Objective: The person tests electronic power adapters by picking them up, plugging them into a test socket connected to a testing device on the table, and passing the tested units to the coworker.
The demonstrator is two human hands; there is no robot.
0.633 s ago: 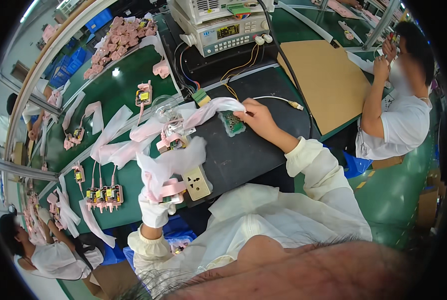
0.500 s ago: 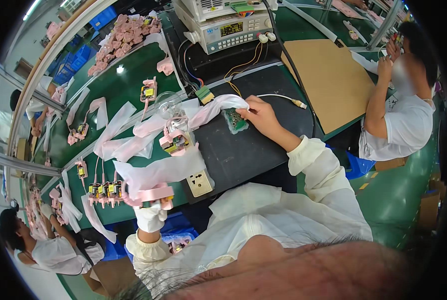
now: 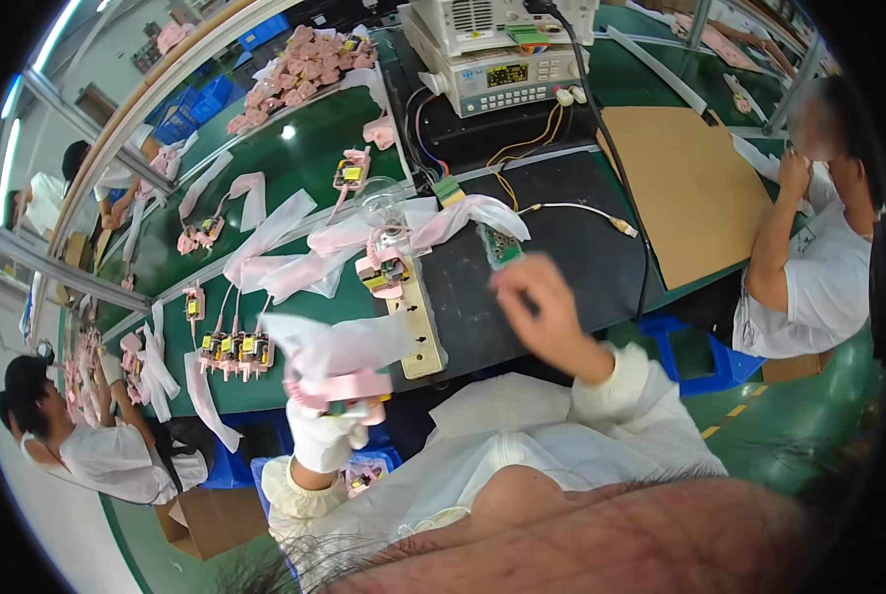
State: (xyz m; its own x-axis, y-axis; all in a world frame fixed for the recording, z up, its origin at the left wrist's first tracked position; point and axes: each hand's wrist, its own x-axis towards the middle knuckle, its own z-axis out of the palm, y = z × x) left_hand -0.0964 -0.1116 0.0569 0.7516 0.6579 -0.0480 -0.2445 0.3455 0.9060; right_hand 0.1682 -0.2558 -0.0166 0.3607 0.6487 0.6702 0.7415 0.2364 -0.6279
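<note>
My gloved left hand (image 3: pixel 324 436) is closed around a pink plastic adapter housing (image 3: pixel 344 388) with an exposed circuit board, near the table's front edge. A translucent pale pink plastic sleeve (image 3: pixel 339 345) trails from that housing. Bare and blurred by motion, my right hand (image 3: pixel 542 312) is over the black mat (image 3: pixel 468 315); its fingers are bent and apart, with nothing seen between them. Just beyond it lies a small green circuit board (image 3: pixel 502 245), beside the end of another pale pink sleeve (image 3: pixel 472 220). That sleeve reaches toward an adapter (image 3: pixel 381 272) at the power strip (image 3: pixel 421 332).
A clear glass bulb (image 3: pixel 381 203) stands behind the strip. Several opened adapters (image 3: pixel 235 351) lie to the left, with a pink heap (image 3: pixel 299 69) farther back. Bench instruments (image 3: pixel 507 79) stand at the back, cardboard (image 3: pixel 685 188) at right. Co-workers sit on both sides.
My right hand has let go of the sleeve's end and drawn back toward me. My left hand has moved slightly right with the adapter housing. The whole view has shifted.
</note>
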